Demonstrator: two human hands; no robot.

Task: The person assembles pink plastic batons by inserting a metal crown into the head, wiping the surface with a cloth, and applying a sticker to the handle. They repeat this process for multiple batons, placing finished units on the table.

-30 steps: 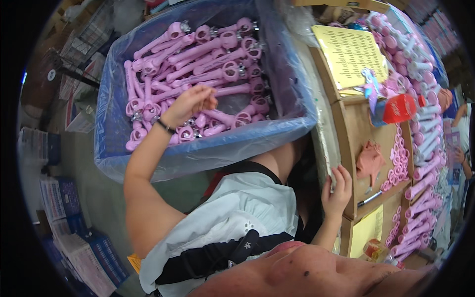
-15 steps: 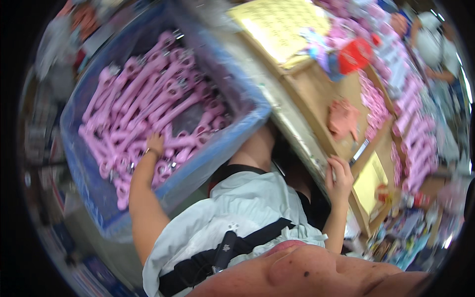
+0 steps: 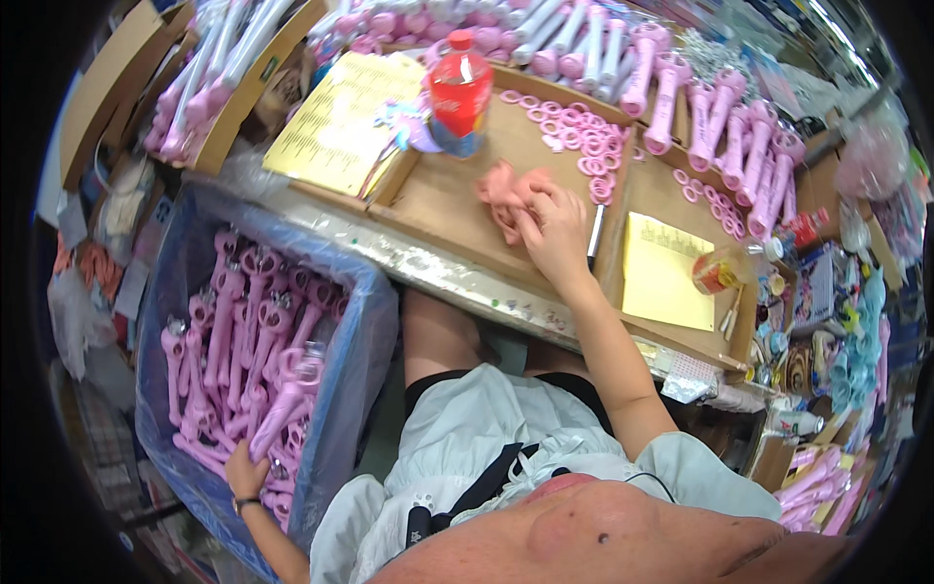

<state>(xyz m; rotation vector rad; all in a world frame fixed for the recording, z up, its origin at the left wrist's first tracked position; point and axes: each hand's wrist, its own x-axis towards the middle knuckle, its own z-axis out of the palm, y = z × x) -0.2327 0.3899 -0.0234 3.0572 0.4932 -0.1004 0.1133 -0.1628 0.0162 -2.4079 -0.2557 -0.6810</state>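
My left hand (image 3: 248, 474) is closed around the lower end of a pink plastic wand (image 3: 282, 409), lifting it from the blue-lined bin (image 3: 365, 331) of like wands beside the table's near-left corner. My right hand (image 3: 556, 226) rests with fingers curled on a pink rubbery piece (image 3: 501, 190) mid-table, near loose pink rings (image 3: 593, 146). I judge this the pick-up step; next, the wand must come up to the table.

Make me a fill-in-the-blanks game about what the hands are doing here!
1. The left hand grips a pink plastic piece in the ____ bin.
2. The right hand rests on a pink ____.
3. The bottle has a ____ cap.
4. Beside the right hand lies a ____ paper.

Missing words: blue; cloth; red; yellow
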